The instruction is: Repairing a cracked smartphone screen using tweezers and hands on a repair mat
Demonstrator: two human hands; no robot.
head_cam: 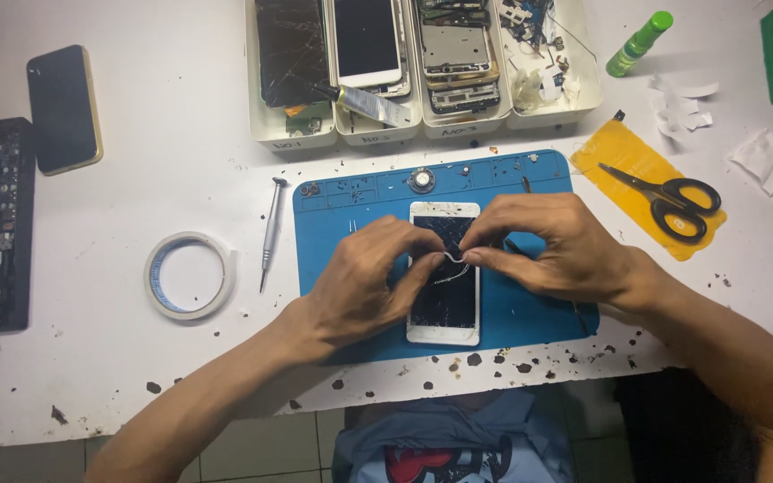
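Head view: both hands' fingers (422, 255) pinched (thin strip (454, 260)) over phone (445, 309)

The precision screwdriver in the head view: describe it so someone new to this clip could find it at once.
Start at the blue work mat in the middle of the white table, where both hands work over a cracked white phone. Just off the mat's left edge lies the precision screwdriver, a slim silver rod, tip toward the person. The roll of white tape to its left is round; it is thin and straight.
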